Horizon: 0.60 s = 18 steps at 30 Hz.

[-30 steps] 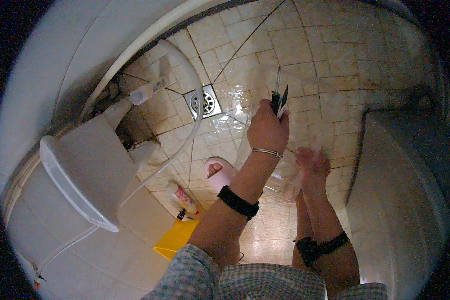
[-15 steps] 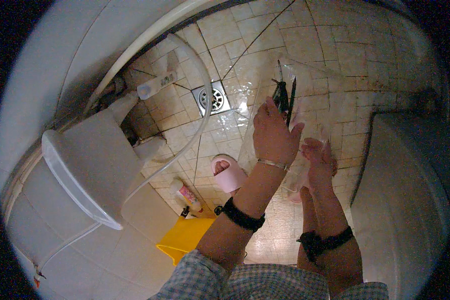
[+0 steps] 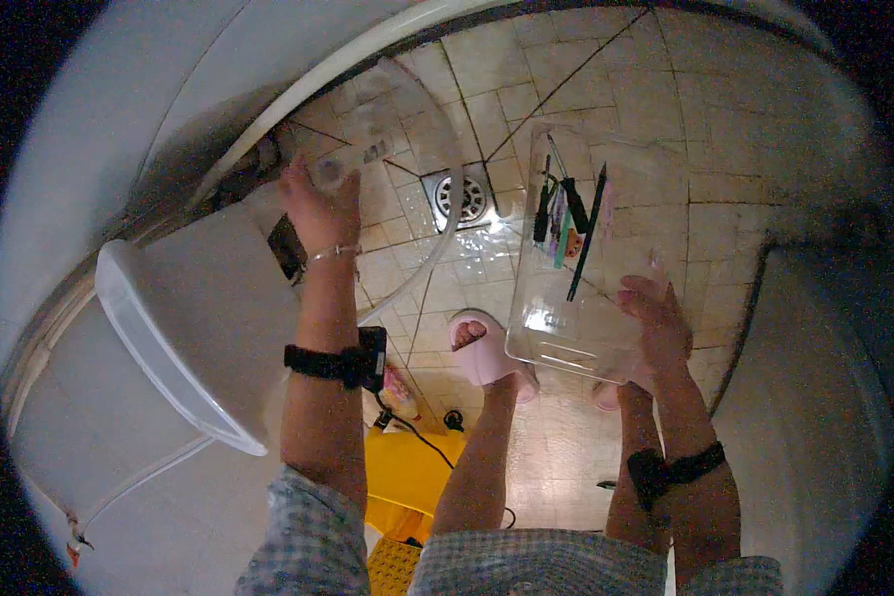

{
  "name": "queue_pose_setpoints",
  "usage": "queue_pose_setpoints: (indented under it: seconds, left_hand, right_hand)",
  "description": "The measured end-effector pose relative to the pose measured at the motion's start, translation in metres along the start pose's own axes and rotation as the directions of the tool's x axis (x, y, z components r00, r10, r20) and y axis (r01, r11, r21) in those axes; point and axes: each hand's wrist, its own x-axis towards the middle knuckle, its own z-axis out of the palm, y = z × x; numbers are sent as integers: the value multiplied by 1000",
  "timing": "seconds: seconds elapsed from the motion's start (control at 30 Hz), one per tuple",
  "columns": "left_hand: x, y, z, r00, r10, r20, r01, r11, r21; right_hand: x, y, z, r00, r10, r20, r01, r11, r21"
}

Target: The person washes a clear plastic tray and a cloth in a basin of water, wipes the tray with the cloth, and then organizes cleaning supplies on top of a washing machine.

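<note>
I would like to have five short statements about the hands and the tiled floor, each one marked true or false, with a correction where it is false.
1. The right hand is at the side of the clear tray. True.
2. The left hand is inside the tray. False: it is away from it, by a pale bottle-like item.
3. A thin black stick lies in the tray. True.
4. The slippers are black. False: they are pink.
5. In the picture, the round floor drain is left of the tray. True.

Tiled floor (image 3: 725,159) — wet beside the metal drain (image 3: 475,199), translucent container (image 3: 350,162), pink slippers (image 3: 480,361)
</note>
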Motion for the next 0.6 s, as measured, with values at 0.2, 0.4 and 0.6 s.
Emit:
queue_pose_setpoints:
  seconds: [0.2, 0.4, 0.6]
  left_hand:
    - [22, -10, 20, 981, -112, 156, 121, 992, -45]
    - [10, 23, -22, 964, -141, 226, 175, 975, -135]
    - [-43, 105, -99, 991, 46, 125, 26, 856, -517]
  right_hand:
    - [6, 31, -13, 990, -133, 49, 137, 987, -89]
    - [-2, -1, 13, 994, 59, 92, -27, 949, -314]
    - [11, 20, 9, 987, -4, 161, 67, 920, -387]
